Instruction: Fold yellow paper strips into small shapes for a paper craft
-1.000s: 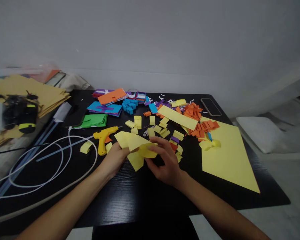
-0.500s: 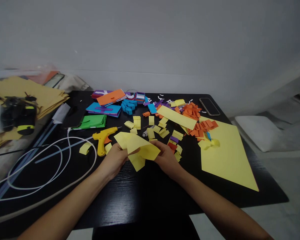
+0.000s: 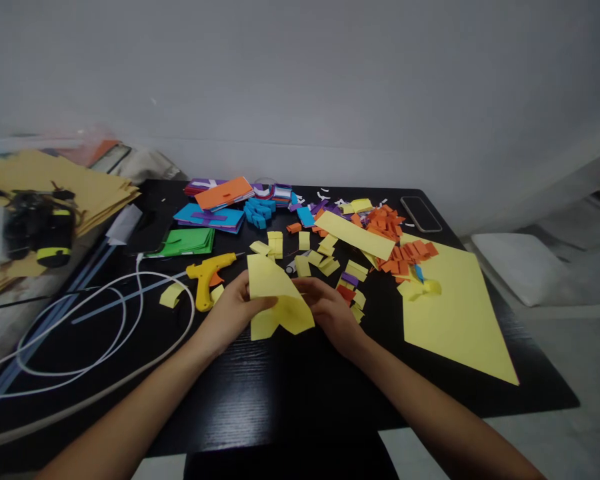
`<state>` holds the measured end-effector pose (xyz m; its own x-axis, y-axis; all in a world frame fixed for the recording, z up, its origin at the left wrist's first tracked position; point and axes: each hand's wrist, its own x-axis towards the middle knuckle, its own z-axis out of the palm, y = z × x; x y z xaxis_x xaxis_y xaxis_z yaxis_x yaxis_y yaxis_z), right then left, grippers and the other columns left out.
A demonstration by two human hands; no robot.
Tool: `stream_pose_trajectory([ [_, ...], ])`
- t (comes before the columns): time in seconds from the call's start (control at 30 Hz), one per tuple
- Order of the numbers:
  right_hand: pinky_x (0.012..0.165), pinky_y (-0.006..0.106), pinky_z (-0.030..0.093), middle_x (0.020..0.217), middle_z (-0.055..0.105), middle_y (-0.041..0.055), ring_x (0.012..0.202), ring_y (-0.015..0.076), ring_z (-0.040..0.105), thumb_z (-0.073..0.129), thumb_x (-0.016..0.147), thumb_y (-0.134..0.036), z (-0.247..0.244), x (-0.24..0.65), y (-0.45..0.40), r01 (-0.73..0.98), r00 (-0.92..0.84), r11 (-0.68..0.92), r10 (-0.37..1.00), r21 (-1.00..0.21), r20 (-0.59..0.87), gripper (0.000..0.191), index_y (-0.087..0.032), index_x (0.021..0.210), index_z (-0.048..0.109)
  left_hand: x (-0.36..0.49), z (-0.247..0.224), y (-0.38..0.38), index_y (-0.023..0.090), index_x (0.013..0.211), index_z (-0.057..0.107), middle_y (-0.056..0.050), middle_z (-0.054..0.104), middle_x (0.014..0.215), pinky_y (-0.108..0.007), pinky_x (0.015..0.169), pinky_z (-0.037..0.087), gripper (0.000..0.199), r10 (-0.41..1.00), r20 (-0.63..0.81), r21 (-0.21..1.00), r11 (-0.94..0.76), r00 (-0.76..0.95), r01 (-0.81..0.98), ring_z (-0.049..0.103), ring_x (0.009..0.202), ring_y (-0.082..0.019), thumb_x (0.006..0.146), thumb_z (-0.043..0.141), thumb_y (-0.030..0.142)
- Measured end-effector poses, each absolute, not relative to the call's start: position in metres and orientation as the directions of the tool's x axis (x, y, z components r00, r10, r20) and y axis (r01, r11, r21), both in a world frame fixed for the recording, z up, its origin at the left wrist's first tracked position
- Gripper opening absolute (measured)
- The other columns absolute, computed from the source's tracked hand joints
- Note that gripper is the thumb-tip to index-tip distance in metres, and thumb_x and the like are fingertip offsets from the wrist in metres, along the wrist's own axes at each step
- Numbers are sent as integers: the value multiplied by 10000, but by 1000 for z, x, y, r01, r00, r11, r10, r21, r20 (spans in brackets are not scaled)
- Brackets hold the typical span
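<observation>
Between my hands, above the front of the black table, is a folded piece of yellow paper [image 3: 275,300] with creased flaps. My left hand [image 3: 235,303] pinches its left side, thumb lying across the front. At the right edge, the fingers of my right hand [image 3: 327,307] close on the paper, partly hidden behind it. Beyond them lie several small folded yellow paper pieces [image 3: 327,267]. To the left of my left hand rests a yellow hot glue gun [image 3: 206,280].
A large yellow sheet [image 3: 460,320] covers the table's right side, beside a heap of orange paper pieces [image 3: 385,223]. Green [image 3: 187,241] and blue folded paper [image 3: 207,217] lie at the back left. A white cable [image 3: 125,360] loops over the left. A phone [image 3: 421,214] lies back right.
The yellow paper has been turned and folded in my hands; its left flap now stands upright and its wide spread has narrowed. My left hand has shifted slightly right.
</observation>
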<state>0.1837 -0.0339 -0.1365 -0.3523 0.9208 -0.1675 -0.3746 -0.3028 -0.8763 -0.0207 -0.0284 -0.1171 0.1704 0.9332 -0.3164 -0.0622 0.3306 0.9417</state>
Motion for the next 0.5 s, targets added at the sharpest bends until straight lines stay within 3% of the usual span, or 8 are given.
stream_pose_trajectory([
  [0.1, 922, 372, 547, 1273, 667, 76, 1086, 244, 665, 673, 808, -333, -135, 187, -32, -428, -328, -255, 938, -867, -115, 465, -265, 1267, 666, -26, -121, -27, 188, 1162, 586, -45, 763, 967, -331, 712, 562, 458, 929, -278, 959, 255, 244, 122, 726, 848, -244, 767, 785, 306],
  [0.23, 1003, 400, 520, 1397, 572, 76, 1148, 235, 638, 764, 829, -413, -135, 188, -31, -293, -267, -158, 961, -943, -78, 592, -326, 1377, 560, -29, -117, -30, 198, 1095, 648, -32, 727, 1024, -319, 786, 530, 272, 897, -178, 936, 27, 405, 351, 691, 940, -234, 831, 685, 249],
  [0.3, 983, 387, 528, 1328, 607, 61, 1109, 219, 650, 826, 780, -345, -136, 187, -32, -220, -291, -144, 954, -965, -76, 677, -344, 1390, 533, -29, -114, -32, 199, 1021, 663, -13, 711, 944, -297, 726, 510, 179, 858, -186, 915, -26, 478, 403, 672, 850, -207, 849, 654, 246],
  [0.4, 810, 333, 564, 1016, 682, 10, 885, 183, 674, 842, 756, -292, -135, 186, -33, -206, -351, -160, 933, -965, -80, 718, -340, 1396, 520, -27, -113, -36, 203, 1024, 646, 4, 693, 873, -271, 659, 477, 198, 833, -202, 925, -10, 515, 379, 643, 766, -179, 828, 672, 221],
  [0.5, 656, 265, 517, 825, 631, -28, 705, 141, 609, 829, 760, -279, -131, 188, -33, -154, -345, -176, 931, -972, -114, 556, -301, 1281, 635, -25, -114, -36, 208, 1083, 603, 10, 684, 879, -262, 671, 479, 322, 851, -177, 964, 50, 494, 260, 637, 766, -162, 782, 709, 173],
])
